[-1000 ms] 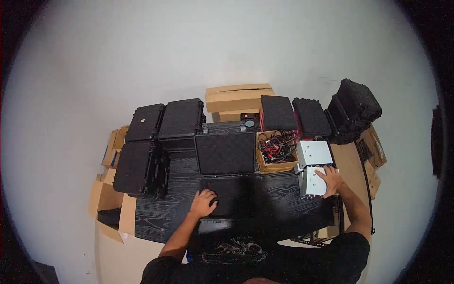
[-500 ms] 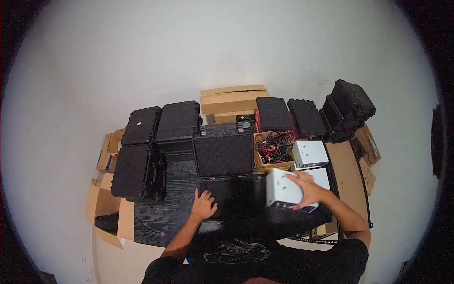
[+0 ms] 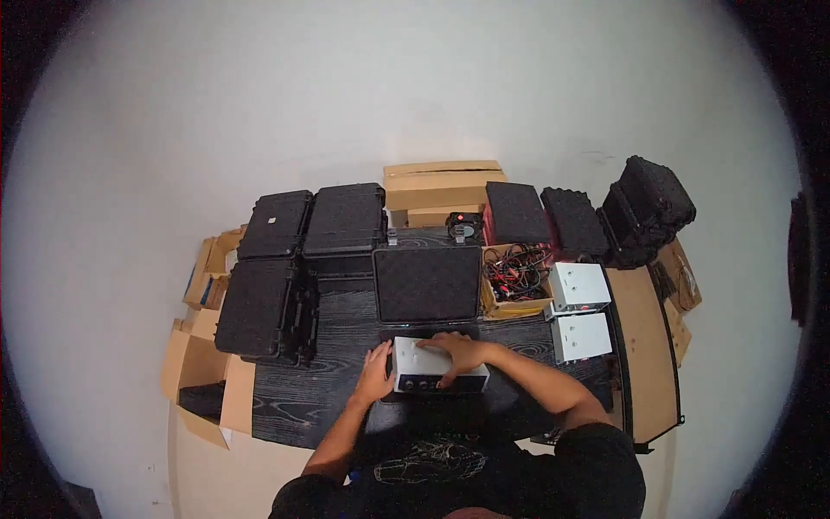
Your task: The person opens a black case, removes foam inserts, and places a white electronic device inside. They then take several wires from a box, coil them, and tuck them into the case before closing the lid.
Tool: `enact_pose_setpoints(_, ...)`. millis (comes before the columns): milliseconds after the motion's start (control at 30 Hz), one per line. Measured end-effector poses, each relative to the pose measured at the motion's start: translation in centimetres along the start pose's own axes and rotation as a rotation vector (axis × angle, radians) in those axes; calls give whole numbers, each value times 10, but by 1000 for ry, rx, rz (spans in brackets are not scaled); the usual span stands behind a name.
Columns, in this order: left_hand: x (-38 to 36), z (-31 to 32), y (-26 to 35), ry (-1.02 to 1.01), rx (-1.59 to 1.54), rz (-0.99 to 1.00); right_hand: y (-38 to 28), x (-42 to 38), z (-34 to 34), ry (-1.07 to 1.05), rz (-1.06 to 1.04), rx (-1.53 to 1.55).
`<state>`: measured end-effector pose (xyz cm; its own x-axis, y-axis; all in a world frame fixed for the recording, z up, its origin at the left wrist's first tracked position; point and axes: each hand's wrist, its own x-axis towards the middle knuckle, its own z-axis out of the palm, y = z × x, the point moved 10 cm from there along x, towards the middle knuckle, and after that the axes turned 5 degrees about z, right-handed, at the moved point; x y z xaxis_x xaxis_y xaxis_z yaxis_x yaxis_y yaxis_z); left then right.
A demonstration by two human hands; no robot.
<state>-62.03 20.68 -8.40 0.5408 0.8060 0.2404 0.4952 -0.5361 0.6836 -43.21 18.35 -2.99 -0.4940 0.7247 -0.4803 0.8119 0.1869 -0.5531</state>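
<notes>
A white box-shaped instrument (image 3: 408,356) with knobs on its dark front panel sits over the lower half of an opened black hard case. My right hand (image 3: 462,353) grips it from above, the thumb over the front edge and the fingers across the top. Along its left end lies my left hand (image 3: 375,374), fingers stretched out beside the case rim. The case's foam-lined lid (image 3: 429,284) stands open behind; most of the case bottom is hidden beneath the instrument and my hands.
Two more white instruments (image 3: 582,337) stand at the right, near a carton of tangled cables (image 3: 517,275). Closed black cases (image 3: 259,307) are stacked at the left, and others (image 3: 575,227) line the back right. A cardboard box (image 3: 443,183) is behind the dark table (image 3: 294,402).
My right hand has carried the white instrument leftward from the table's right side to the opened case. My left hand has shifted slightly and is now beside the instrument's left end.
</notes>
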Motion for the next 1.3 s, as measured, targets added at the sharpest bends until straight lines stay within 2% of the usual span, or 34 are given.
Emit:
enact_pose_setpoints(67, 0, 1, -7, 15, -127, 19, 15, 17, 12, -31, 25, -11)
enact_pose_setpoints(367, -1, -4, 1, -143, 31, 98, 10, 18, 18, 14, 129, -111)
enact_pose_setpoints(500, -3, -1, -5, -188, 63, 72, 10, 17, 28, 87, 125, -187)
enact_pose_setpoints(800, -9, 2, 16, -285, 226, 104, 17, 19, 61, 325, 88, -312)
enact_pose_setpoints(1000, -11, 14, 30, -280, 346, 118, 32, 23, 75, 336, 59, -297)
enact_pose_setpoints(1200, -16, 21, 28, -212, 311, 125, 32, 14, 69, 390, -42, -162)
enact_pose_setpoints(1300, -18, 21, 28, -199, 308, 146, 37, 6, 57, 538, -122, -124)
